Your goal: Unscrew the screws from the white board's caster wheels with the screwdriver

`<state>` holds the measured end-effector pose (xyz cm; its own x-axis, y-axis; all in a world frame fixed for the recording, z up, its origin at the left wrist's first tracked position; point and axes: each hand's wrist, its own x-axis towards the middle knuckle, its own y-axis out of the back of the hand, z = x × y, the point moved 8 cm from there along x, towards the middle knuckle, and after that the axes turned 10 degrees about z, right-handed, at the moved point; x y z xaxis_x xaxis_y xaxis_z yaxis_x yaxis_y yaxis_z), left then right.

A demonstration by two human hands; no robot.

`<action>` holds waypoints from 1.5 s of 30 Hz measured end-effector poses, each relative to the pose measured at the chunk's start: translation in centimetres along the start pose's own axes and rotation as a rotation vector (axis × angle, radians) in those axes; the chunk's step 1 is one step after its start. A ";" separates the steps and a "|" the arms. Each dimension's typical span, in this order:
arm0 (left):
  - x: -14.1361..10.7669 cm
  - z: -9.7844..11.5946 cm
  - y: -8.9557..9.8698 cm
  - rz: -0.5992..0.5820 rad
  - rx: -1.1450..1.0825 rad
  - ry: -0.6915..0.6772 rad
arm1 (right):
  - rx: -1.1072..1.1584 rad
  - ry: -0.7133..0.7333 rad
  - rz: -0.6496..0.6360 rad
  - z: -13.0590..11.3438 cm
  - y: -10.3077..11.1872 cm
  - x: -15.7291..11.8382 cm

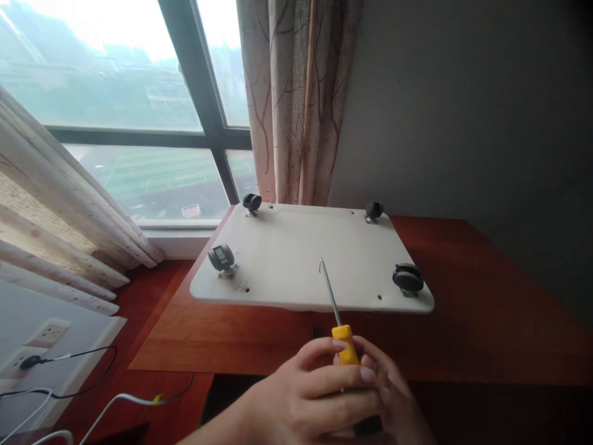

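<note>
A screwdriver (345,343) with a yellow handle and a long metal shaft points up and away from me, its tip above the white board. My left hand (319,392) wraps its fingers round the handle from the left. On the other side, my right hand (393,389) closes on the same handle, partly hidden behind the left. A tiny dark hook-shaped thing shows beside the tip; what it is I cannot make out. Beyond the hands lies the white board (301,247), with dark caster wheels standing up at its corners, including the near right caster (408,278) and near left caster (222,258).
The board rests on a reddish-brown wooden table (486,296). Small dark holes dot the board near the casters. Behind stand a curtain (296,105), a window (139,80) and a grey wall. At lower left, cables and a plug (32,363) run from a wall socket.
</note>
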<state>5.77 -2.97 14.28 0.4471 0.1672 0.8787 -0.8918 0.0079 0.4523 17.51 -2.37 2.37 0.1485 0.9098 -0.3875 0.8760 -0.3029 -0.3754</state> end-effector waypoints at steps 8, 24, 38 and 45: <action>-3.1 -1.8 1.7 0.075 0.249 0.225 | -0.093 0.338 0.187 -6.3 5.1 0.2; -13.1 -7.6 9.8 0.151 0.397 0.698 | -1.040 0.441 0.572 -8.6 21.6 11.1; -14.1 -7.8 10.6 0.171 0.445 0.767 | -1.425 0.604 0.520 -8.7 18.0 11.8; -13.8 -7.8 10.4 0.188 0.455 0.791 | -1.516 0.728 0.498 -8.7 16.6 11.5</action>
<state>-10.24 2.51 5.63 -0.0285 0.7512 0.6594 -0.7573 -0.4468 0.4763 37.74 5.49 -1.01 0.2980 0.8797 0.3707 0.2405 -0.4450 0.8626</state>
